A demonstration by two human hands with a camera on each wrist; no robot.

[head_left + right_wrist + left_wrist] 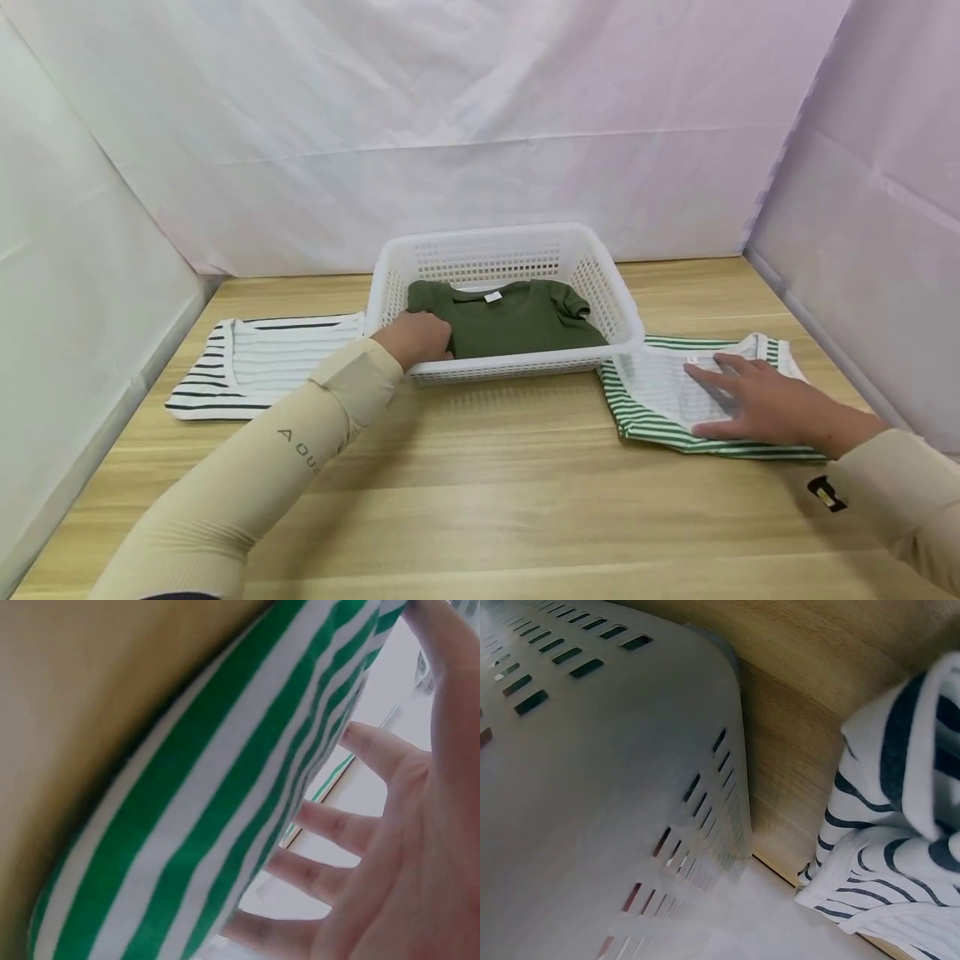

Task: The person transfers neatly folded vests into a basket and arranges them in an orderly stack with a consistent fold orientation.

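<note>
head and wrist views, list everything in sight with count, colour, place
table: 1, light brown, lower head view
basket: 1, white, on the table
green shirt: 1, dark green, in the basket
label: 1, white, on the green shirt
dark-striped garment: 1, white and black, left of the basket
green-striped garment: 1, green and white, right of the basket
sheeting: count unclear, white, back and sides
sleeves: 2, beige, worn left and right
small tab: 1, black, by the right sleeve
left hand: 1, bare, basket's near left corner
right hand: 1, bare, over the green-striped garment
</note>
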